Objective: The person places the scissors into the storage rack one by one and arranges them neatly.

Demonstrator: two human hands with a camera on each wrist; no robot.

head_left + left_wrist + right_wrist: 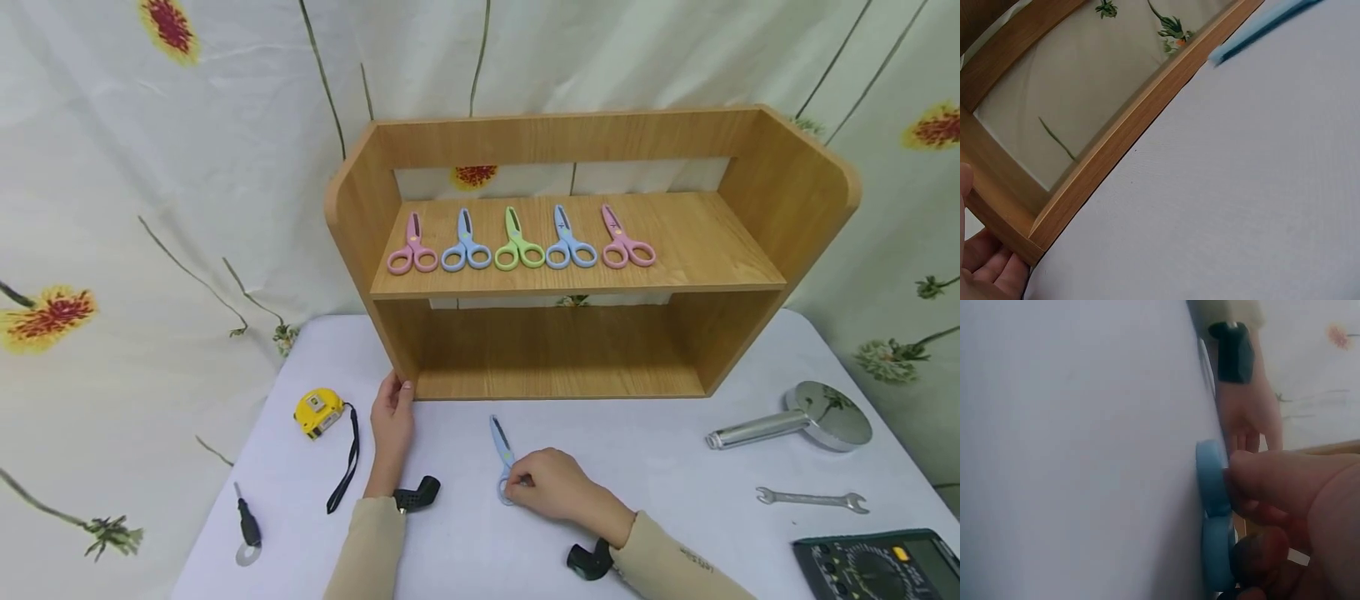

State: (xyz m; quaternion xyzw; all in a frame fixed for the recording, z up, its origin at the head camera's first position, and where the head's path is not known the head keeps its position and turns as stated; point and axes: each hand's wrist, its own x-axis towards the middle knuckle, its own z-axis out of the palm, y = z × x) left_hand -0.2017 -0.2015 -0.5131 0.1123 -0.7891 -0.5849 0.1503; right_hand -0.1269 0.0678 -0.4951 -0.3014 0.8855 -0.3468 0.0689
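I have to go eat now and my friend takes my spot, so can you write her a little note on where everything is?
Left hand: fingers straight, resting against the lower left corner of the wooden two-level shelf.
Right hand: pinching the handle rings of the light blue plastic scissors, which lie flat on the white table in front of the shelf.
Done: five scissors in a row on the upper board: pink, blue, green, blue, pink.
Left: the sixth pair is not yet lifted; probably it joins the row.
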